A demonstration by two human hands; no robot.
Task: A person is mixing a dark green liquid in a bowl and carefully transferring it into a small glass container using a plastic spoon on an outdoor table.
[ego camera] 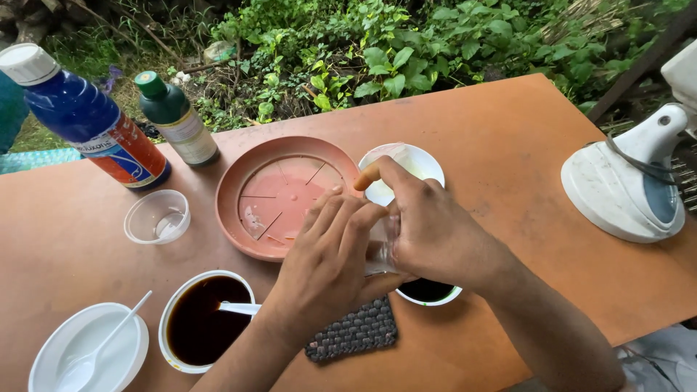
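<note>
Above the orange table (508, 145), left hand (327, 265) and right hand (428, 232), fingers pinching a clear plastic packet (382, 250)

Only the person's two forearms and hands show, seen from above by the head camera. Both forearms are bare from the lower edge of the picture up to the wrists: no sleeve, cuff or glove covers them. The left hand (327, 254) wears no ring, watch or bracelet that can be seen, and its fingernails are short and unpainted. The right hand (428, 229) is likewise without a ring, band or watch on the visible wrist. One fingertip (365, 178) of the right hand carries an orange stain or coating; which of the two cannot be told. No tattoos, plasters or other markings show on either arm.
</note>
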